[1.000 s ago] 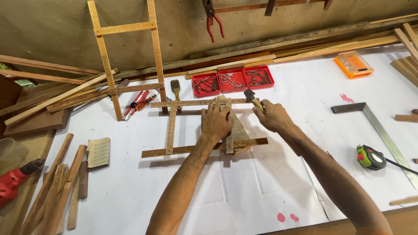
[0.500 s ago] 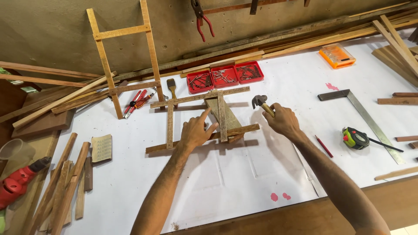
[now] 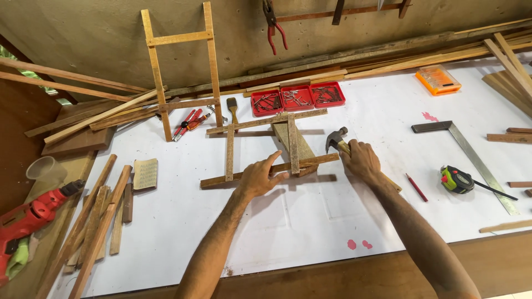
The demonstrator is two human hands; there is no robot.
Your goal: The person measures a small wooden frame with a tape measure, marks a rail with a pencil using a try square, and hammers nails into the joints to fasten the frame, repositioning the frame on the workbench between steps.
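The left hand (image 3: 259,178) has slid down to the wooden frame (image 3: 270,145)'s lower slat, fingers spread; the right hand (image 3: 361,160) grips a hammer (image 3: 337,139) beside it.

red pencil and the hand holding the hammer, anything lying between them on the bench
In the head view, only the hammer's wooden handle crosses that stretch, sticking out past the right hand toward the red pencil. The rest is bare white bench top.

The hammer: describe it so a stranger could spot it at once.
On the white-covered workbench, right of the small wooden slat frame, the right hand holds the hammer. Its dark metal head sets it apart from the bare wooden strips around it.
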